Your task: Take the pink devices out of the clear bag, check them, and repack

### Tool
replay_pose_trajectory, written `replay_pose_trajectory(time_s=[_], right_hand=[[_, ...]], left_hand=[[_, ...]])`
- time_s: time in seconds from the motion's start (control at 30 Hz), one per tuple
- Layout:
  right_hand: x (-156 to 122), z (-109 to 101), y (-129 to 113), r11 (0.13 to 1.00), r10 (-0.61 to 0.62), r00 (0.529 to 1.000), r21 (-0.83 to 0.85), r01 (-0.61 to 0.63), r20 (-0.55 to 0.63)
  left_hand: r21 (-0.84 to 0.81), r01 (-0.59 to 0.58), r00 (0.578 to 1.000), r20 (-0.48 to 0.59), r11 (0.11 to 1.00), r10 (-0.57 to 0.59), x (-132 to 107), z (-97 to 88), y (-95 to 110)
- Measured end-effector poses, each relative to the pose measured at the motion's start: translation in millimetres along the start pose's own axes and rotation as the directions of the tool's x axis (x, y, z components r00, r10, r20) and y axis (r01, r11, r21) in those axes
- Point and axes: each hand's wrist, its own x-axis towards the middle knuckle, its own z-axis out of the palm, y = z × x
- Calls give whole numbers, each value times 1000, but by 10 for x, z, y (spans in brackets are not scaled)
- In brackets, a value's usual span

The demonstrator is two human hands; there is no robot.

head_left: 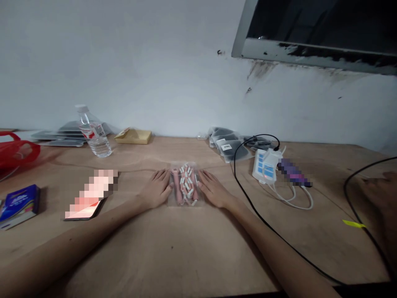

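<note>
Flanking the bag (186, 185) mid-table (173, 256), 2 hands lie palm down, left hand (159, 187) and right hand (213, 188) touching its left and right edges, fingers straight, gripping nothing. This looks like a steadying step; lifting would call for fingers curling around both sides. Farther right sits a power strip (264, 167); farther left, a bottle (94, 134), then a tray (141, 138)

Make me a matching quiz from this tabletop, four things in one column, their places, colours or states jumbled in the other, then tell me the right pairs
Things:
1. Clear packet
2. Water bottle
3. Power strip
4. Shallow box

Descriptions:
A. Yellow, near the wall
B. White with blue patches
C. Between left hand and right hand
D. Closed with a white cap

Pairs: 1-C, 2-D, 3-B, 4-A
</note>
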Motion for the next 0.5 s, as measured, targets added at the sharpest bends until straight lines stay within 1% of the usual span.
replay_pose_trajectory(time_s=[0.17,0.37,0.5], right_hand=[[12,5,12,1000,-20,1000,4,21,-23],[8,-32,-15,1000,0,1000,12,0,3],[11,-26,-15,1000,-16,999,24,17,-33]], left_hand=[[1,9,1000,-4,1000,-9,11,-23,23],[13,2,1000,-17,1000,-2,10,-30,31],[12,5,1000,-22,1000,-4,7,-25,19]])
